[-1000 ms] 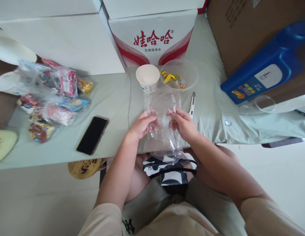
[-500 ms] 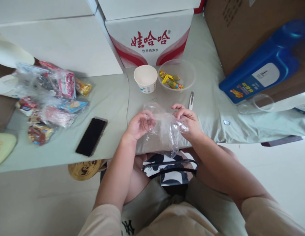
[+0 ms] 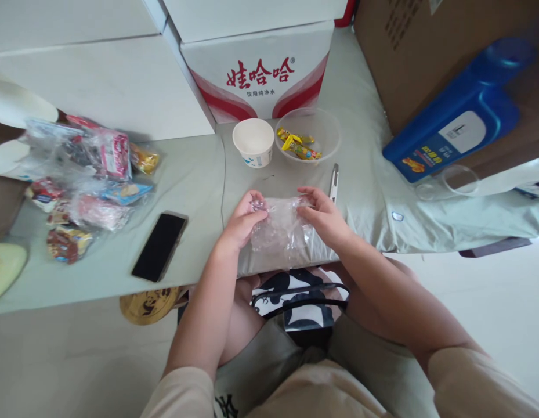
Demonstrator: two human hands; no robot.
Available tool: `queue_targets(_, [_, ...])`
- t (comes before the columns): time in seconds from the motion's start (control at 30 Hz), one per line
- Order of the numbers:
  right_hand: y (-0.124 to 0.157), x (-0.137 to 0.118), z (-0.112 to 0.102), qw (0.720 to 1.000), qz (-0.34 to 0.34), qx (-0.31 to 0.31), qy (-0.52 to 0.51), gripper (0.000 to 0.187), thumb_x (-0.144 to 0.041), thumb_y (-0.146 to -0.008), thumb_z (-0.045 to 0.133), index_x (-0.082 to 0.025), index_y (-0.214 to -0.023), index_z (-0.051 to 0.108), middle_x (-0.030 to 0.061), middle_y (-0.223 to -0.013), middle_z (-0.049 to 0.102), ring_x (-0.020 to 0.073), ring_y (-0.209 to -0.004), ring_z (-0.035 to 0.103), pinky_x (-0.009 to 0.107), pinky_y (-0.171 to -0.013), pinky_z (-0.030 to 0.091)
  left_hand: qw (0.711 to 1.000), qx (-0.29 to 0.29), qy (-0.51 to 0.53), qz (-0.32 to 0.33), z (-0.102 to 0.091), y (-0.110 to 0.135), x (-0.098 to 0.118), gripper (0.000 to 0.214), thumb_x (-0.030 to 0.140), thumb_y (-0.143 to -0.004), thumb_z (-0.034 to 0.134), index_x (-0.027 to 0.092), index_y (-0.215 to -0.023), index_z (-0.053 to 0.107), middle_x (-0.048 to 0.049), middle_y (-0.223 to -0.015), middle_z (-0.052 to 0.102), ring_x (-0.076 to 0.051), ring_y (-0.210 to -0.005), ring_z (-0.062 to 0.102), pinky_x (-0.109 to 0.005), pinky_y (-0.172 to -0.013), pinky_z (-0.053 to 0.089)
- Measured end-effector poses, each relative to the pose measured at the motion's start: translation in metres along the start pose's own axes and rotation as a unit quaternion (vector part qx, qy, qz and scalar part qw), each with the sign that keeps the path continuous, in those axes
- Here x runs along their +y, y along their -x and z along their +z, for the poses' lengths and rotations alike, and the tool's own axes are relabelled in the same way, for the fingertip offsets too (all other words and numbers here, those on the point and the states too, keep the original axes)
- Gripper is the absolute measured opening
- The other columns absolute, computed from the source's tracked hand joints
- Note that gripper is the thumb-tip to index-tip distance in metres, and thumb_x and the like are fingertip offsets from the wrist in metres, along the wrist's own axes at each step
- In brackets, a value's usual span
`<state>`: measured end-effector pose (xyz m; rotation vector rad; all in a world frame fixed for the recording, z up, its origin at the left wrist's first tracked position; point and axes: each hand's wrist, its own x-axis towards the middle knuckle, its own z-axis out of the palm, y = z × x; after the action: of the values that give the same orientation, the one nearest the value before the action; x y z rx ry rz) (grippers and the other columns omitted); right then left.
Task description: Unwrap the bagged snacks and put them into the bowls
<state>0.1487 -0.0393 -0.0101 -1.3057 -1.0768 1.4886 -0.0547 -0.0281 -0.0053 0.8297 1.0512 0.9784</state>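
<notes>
On my head feed, the clear plastic bag (image 3: 281, 226) has bunched up shorter within the last second, drawn back onto the tablecloth (image 3: 197, 186), so I judge it handier now. My left hand (image 3: 242, 223) and right hand (image 3: 325, 219) pinch its opposite sides. Beyond, a clear plastic bowl (image 3: 334, 138) holds yellow-wrapped candies (image 3: 300, 145), just beside a paper cup (image 3: 253, 144).

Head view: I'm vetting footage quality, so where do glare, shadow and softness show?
Head view, glints speckle the bag; head view, soft shadow dims the floor at lower left; head view, small print on the bottle is soft, large lettering on the box legible.
</notes>
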Motion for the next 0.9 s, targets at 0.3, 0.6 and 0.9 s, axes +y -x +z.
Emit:
queue_targets(0.3, [0.0009,0.0005,0.0006,0.997,-0.062,0.036,0.029,0.046,-0.025,-0.070,0.064,-0.024,-0.115,0.058,0.0021,-0.105,0.064,0.0096,-0.065,0.047,0.026,-0.057,0.042,0.996,0.036,0.024,-0.081,0.0017,-0.0031,-0.0026,0.056,0.023,-0.052,0.088,0.018,-0.103,0.065,0.0030,-0.074,0.067,-0.011,-0.063,0.061,-0.021,-0.058,0.046])
queue_targets(0.6, [0.0002,-0.0007,0.0030,0.999,0.033,-0.005,0.010,0.060,-0.034,-0.074,0.072,-0.021,-0.127,0.049,-0.0010,-0.083,0.064,0.0147,-0.070,0.060,0.030,-0.066,0.049,0.998,0.042,0.047,-0.020,0.0018,-0.0016,-0.0007,0.033,0.029,-0.055,0.086,0.018,-0.076,0.062,0.0048,-0.068,0.064,-0.010,-0.062,0.061,-0.021,-0.062,0.047])
queue_targets(0.9, [-0.0008,-0.0044,-0.0032,0.991,0.015,-0.103,0.085,0.030,-0.048,-0.080,0.067,-0.018,-0.075,0.063,-0.0007,-0.066,0.061,0.0121,-0.061,0.053,0.028,-0.061,0.042,0.998,0.024,0.051,-0.021,0.0000,-0.0009,-0.0058,0.041,0.037,-0.063,0.088,0.020,-0.092,0.065,-0.0019,-0.083,0.077,-0.018,-0.075,0.073,-0.027,-0.069,0.055])
